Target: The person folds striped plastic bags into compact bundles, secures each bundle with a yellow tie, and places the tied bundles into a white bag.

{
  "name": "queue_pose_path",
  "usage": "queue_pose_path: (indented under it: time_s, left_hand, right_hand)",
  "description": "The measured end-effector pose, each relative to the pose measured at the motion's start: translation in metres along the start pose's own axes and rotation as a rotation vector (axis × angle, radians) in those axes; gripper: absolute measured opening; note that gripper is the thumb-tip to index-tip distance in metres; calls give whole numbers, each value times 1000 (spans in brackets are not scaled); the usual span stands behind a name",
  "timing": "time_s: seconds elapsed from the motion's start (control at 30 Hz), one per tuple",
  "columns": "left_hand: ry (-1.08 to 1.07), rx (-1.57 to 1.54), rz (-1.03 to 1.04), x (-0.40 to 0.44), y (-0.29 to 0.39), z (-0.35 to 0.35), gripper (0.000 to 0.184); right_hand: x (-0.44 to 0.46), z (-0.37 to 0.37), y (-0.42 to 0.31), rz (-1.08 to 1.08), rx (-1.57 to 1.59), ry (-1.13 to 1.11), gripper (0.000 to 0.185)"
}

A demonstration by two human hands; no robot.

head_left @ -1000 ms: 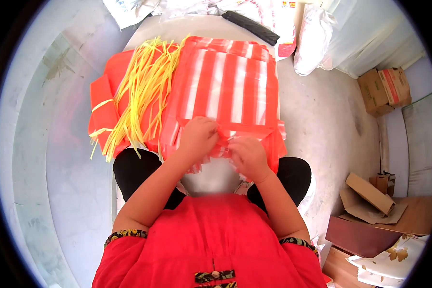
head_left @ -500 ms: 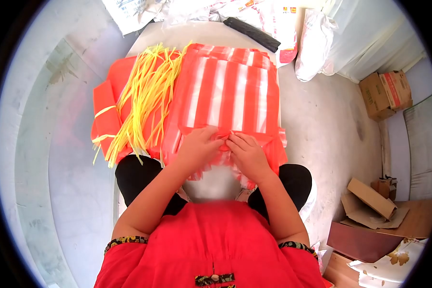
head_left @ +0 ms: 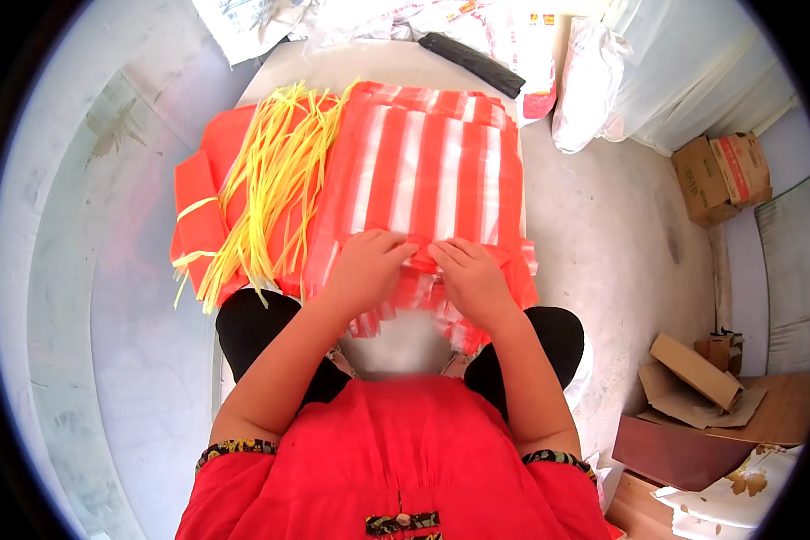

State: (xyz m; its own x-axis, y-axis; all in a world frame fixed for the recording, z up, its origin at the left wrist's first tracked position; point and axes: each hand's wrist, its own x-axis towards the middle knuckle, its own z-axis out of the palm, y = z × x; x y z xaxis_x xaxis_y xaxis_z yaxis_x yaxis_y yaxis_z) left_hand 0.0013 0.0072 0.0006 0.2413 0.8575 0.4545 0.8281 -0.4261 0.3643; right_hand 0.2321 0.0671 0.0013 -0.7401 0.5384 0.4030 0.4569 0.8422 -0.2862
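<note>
The table carries the striped stack, which lies just in front of the person, its frayed near edge hanging over toward the lap. A pull from that loose edge could drag the upper layers askew, since nothing but the hands visibly holds them. Against the stack's left side lies the red bundle; a sideways shove could push it toward the table's left edge. Yellow strips sprawl across it, loose-ended, and could tangle if a forearm sweeps them. The left hand and right hand are close together on the stack's near part, fingertips almost meeting at a small red fold. Whether they pinch it is hidden; a weak hold there could let the slick-looking fold spring open.
</note>
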Motion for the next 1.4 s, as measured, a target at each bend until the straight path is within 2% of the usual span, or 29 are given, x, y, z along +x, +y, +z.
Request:
queue_pose_path:
  time_s: [0.13, 0.23, 0.33, 0.4, 0.53, 0.63, 0.73, 0.87, 0.97, 1.1, 1.2, 1.4]
  left_hand:
    - [-12, -23, -23, 5, -3, -4, 34]
    - [-105, -40, -81, 8, -3, -10, 36]
    - [-5, -17, -61, 7, 0, -17, 39]
    - [-14, -18, -91, -2, -16, -8, 39]
    - [-44, 37, -58, -17, -32, -22, 37]
    - [-198, -69, -159, -17, -10, -64, 29]
    - [-259, -208, -434, -21, -1, -81, 22]
    - [-259, -308, -634, -20, -20, -76, 23]
    - [-53, -420, -649, -24, -27, -60, 26]
    - [-67, -378, -724, -26, -36, -50, 32]
    - [-11, -314, -735, -28, -34, -38, 30]
    - [102, -194, -742, -25, -27, -26, 18]
  right_hand:
    - [1, -1, -5, 21, -57, 72, 43]
    - [-2, 5, 2, 20, -97, 76, 41]
    - [-2, 6, 7, 47, -64, 71, 40]
    - [0, 5, 7, 53, -48, 74, 39]
    - [4, -4, 3, 98, 2, -26, 33]
    - [10, -42, -15, 217, 111, -213, 27]
    - [17, -64, -15, 297, 225, -360, 19]
    - [44, -58, 13, 399, 356, -471, 19]
    - [49, -39, 37, 520, 402, -525, 26]
    - [52, -29, 44, 610, 347, -564, 30]
    - [45, -31, 30, 719, 350, -458, 31]
    - [4, -15, 16, 683, 209, -70, 32]
